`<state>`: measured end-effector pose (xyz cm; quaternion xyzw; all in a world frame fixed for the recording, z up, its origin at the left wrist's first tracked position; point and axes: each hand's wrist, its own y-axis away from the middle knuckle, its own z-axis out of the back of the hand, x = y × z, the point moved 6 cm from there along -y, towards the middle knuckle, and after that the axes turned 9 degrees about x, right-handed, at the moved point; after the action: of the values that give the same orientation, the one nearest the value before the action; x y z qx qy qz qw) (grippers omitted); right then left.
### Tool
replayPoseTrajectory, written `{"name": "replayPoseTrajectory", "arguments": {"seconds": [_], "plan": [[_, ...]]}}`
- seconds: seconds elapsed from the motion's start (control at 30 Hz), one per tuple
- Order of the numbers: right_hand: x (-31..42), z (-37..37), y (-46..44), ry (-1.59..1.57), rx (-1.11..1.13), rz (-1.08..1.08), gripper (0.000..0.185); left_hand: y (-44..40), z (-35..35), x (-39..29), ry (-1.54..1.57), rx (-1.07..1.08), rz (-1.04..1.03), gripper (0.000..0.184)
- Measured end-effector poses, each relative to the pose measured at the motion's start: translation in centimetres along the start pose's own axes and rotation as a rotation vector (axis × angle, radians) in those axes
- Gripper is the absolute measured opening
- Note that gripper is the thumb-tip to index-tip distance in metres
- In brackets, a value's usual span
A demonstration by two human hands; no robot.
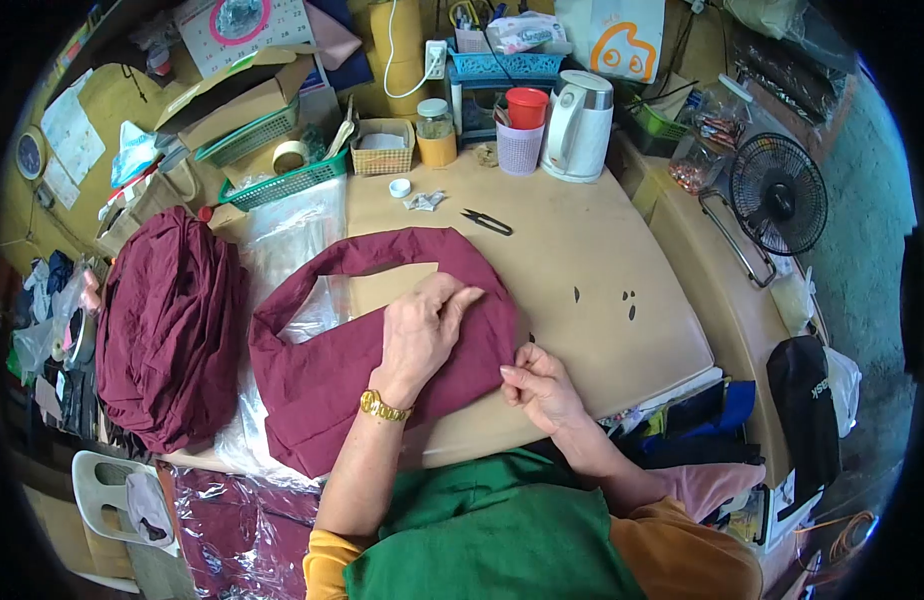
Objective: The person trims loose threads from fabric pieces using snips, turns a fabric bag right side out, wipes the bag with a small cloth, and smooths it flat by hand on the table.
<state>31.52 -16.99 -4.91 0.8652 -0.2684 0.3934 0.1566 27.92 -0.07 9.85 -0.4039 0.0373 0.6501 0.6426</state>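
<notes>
A maroon cloth bag (327, 375) with a wide loop strap lies spread on the tan table in front of me. My left hand (427, 325), wearing a gold watch, is over the bag where the strap meets the body. Its fingers are pinched together; what is between them is too small to make out. At the bag's right edge, my right hand (544, 388) pinches the cloth between thumb and fingers. Beyond the bag lie small black thread snips (488, 222). To the left is a heap of the same maroon cloth (167, 330).
Clear plastic sheets (317, 215) lie partly under the bag. A white kettle (579, 128), purple basket (520, 150), jar (436, 135) and green tray (282, 182) line the back. A black fan (779, 195) stands at right, a white chair (107, 490) at lower left.
</notes>
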Motion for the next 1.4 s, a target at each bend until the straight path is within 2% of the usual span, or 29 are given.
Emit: {"name": "replayPoseTrajectory", "arguments": {"seconds": [0.07,0.13,0.17,0.2,0.23,0.27,0.3,0.37,0.5,0.57,0.6,0.63,0.67,0.7,0.73,0.77,0.8,0.83,0.87,0.93,1.0,1.03,1.07,1.13,1.27,1.33,1.37,1.4], "plan": [[0.4,1.3,0.5,-0.021,-0.03,0.002,0.024,0.0,2.4,0.1,-0.015,-0.247,-0.034,0.018],[1.9,1.1,1.3,-0.011,0.032,0.043,0.024,-0.4,3.4,0.0,-0.064,-0.233,-0.007,0.019],[2.8,0.9,1.3,0.18,-0.02,0.112,0.026,-0.6,3.0,-0.8,-0.089,-0.162,-0.092,0.018],[3.6,-1.1,0.9,0.181,-0.022,0.108,0.026,-0.6,2.4,-1.5,-0.114,-0.092,-0.176,0.018],[4.5,-3.0,0.4,0.178,-0.115,0.119,0.026,-0.4,1.6,-1.6,-0.034,-0.06,-0.164,0.017],[5.2,-3.6,0.1,0.176,-0.209,0.134,0.026,-0.1,0.6,-1.5,0.0,-0.045,-0.212,0.017],[5.0,-3.2,-0.3,0.177,-0.21,0.137,0.026,0.1,0.3,-1.9,-0.01,-0.039,-0.236,0.016],[2.9,-2.6,-1.9,0.141,0.015,-0.033,0.032,0.4,0.3,-2.0,-0.02,-0.038,-0.263,0.016],[2.7,0.1,-0.6,0.342,0.01,-0.127,0.044,1.6,0.9,-0.8,-0.111,-0.05,-0.215,0.017],[7.0,-0.7,0.8,1.12,-0.334,0.227,0.052,1.5,1.1,-0.8,-0.141,-0.074,-0.205,0.017],[7.9,-2.2,0.6,1.123,-0.321,0.222,0.052,1.6,0.5,-1.6,-0.099,-0.055,-0.274,0.018],[10.0,-5.7,0.2,1.255,-0.261,0.506,0.048,1.8,-0.1,-2.3,-0.057,-0.035,-0.337,0.019],[10.4,-7.0,-0.6,1.341,-0.147,0.613,0.039,2.0,-0.8,-2.6,-0.015,0.013,-0.34,0.022],[10.8,-8.4,-1.2,1.416,-0.03,0.725,0.03,2.3,-0.9,-2.9,-0.022,0.057,-0.26,0.023],[10.5,-7.5,-2.0,1.407,-0.005,0.727,0.03,2.7,-0.5,-3.3,-0.031,0.099,-0.182,0.025],[9.8,-5.9,-3.3,1.394,0.01,0.604,0.023,3.5,0.2,-2.8,-0.064,0.154,-0.059,0.033],[9.2,-5.0,-4.3,1.382,0.026,0.48,0.015,4.6,1.9,-2.6,-0.077,0.142,-0.042,0.033],[9.4,-4.2,-4.5,1.164,-0.087,0.417,0.007,6.1,3.8,-1.6,-0.181,0.198,0.051,0.033],[9.2,-2.8,-5.1,1.088,-0.129,0.419,0.005,7.8,5.6,-0.2,-0.282,0.256,0.149,0.033],[9.2,-0.4,-5.4,0.974,-0.211,0.396,0.006,12.0,9.1,3.3,-0.266,0.312,0.336,0.031],[9.8,0.2,-5.2,1.001,-0.28,0.393,0.013,15.1,11.8,5.5,-0.126,0.288,0.64,0.023],[9.7,0.8,-5.2,1.083,-0.321,0.41,0.016,16.4,11.7,7.2,0.015,0.178,0.636,0.02],[8.6,2.7,-6.0,0.992,-0.331,0.451,0.02,17.8,11.2,8.5,0.24,-0.122,0.634,0.02],[8.4,3.3,-5.9,1.229,-0.397,0.443,0.023,18.7,10.6,9.5,0.252,-0.301,0.676,0.02],[7.5,3.9,-6.4,1.339,-0.379,0.358,0.025,19.7,9.7,11.7,0.056,-0.321,0.716,0.015],[7.2,3.9,-6.8,1.427,-0.394,0.285,0.024,20.8,11.7,11.3,-0.136,-0.707,0.578,0.016],[7.3,3.6,-6.8,1.429,-0.389,0.287,0.024,22.0,13.2,11.1,-0.276,-0.702,0.563,0.017],[8.0,2.4,-6.2,1.402,-0.38,0.409,0.021,23.4,13.8,11.8,-0.179,-0.527,0.794,0.024]]}}
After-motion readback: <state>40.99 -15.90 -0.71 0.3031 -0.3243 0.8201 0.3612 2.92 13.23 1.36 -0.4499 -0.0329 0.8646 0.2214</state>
